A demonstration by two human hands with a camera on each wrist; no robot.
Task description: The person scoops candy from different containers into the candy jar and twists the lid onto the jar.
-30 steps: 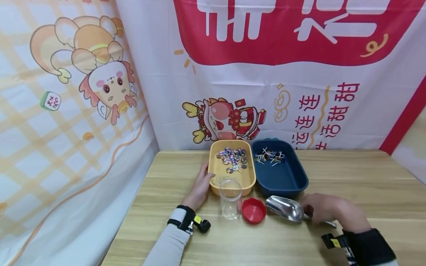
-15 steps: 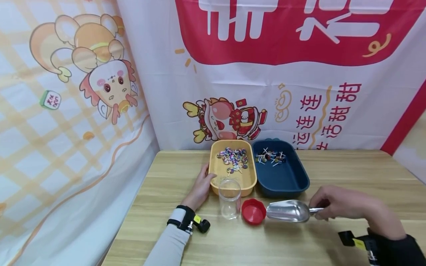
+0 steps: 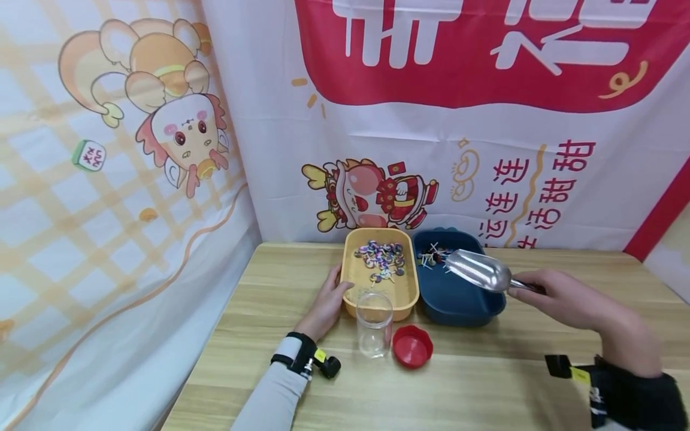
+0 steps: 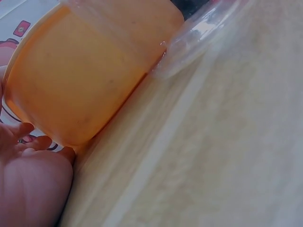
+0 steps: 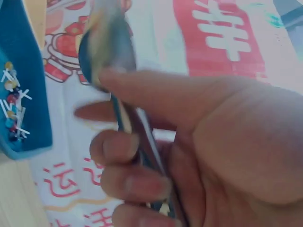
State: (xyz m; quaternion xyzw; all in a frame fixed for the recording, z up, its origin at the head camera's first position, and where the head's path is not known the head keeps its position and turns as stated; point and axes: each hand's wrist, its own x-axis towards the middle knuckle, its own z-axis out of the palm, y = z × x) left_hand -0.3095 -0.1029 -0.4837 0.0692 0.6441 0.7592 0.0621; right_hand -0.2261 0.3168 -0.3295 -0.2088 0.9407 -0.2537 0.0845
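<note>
My right hand (image 3: pixel 577 299) grips a metal scoop (image 3: pixel 478 270) by its handle and holds it above the dark blue tub (image 3: pixel 460 308). In the right wrist view, curled fingers (image 5: pixel 135 182) wrap the handle, with the thumb laid along it. White-stick lollipops (image 3: pixel 429 258) lie at the far end of the blue tub, partly hidden by the scoop. My left hand (image 3: pixel 325 306) holds the near-left side of the yellow tub (image 3: pixel 401 299), its thumb over the rim. Several swirl-coloured lollipops (image 3: pixel 380 256) lie in the yellow tub.
A clear, lidless plastic jar (image 3: pixel 374 338) stands in front of the yellow tub. Beside it on the wooden table (image 3: pixel 474 383) lies a red screw lid (image 3: pixel 412 347). A printed cloth (image 3: pixel 259 149) hangs right behind the tubs.
My right hand has lifted the scoop off the table beside the red lid and raised it over the blue tub, shifting its grip on the handle. The left hand stays at the yellow tub.
</note>
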